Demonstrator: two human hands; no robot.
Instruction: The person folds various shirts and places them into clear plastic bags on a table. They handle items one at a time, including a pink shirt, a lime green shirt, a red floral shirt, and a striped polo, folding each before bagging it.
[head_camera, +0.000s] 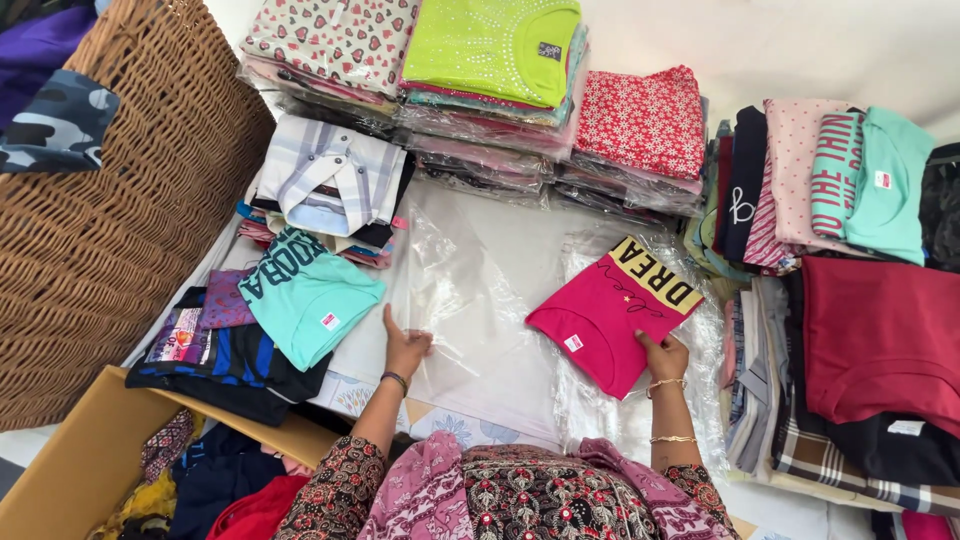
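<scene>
My left hand (405, 347) lies flat on the near left edge of a clear plastic bag (470, 290) spread in the middle of the work surface, fingers apart. My right hand (665, 357) grips the near corner of a folded pink T-shirt (610, 315) with a yellow band and lettering. The shirt lies on crinkled clear plastic (640, 400) to the right of the flat bag.
Stacks of folded, bagged clothes line the back (490, 60). A folded teal shirt (305, 295) tops a pile at left, beside a wicker basket (130, 220). More folded garments (870, 330) pile up at right. A cardboard box (70, 460) of clothes sits at near left.
</scene>
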